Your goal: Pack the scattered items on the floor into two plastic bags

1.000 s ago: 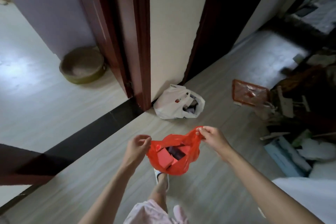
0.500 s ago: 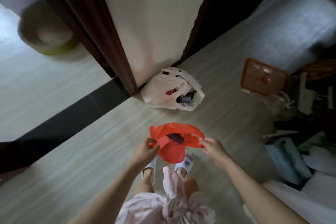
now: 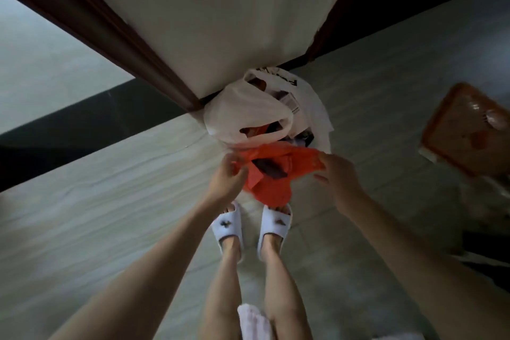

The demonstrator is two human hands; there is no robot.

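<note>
An orange plastic bag hangs between my two hands above my feet, its mouth held apart, with a dark item and a red item inside. My left hand pinches the bag's left edge. My right hand pinches its right handle. Just beyond it, a white plastic bag stuffed with items sits on the floor against the base of the wall, touching the orange bag's far edge in this view.
A cream wall with dark red door frames stands directly ahead. An orange rectangular packet lies on the floor at the right. My feet in white slippers stand on the pale tile floor. Dark clutter fills the far right edge.
I have stepped closer to the wall and looked further down. The orange bag, still held by both hands, now hangs right next to the white bag.
</note>
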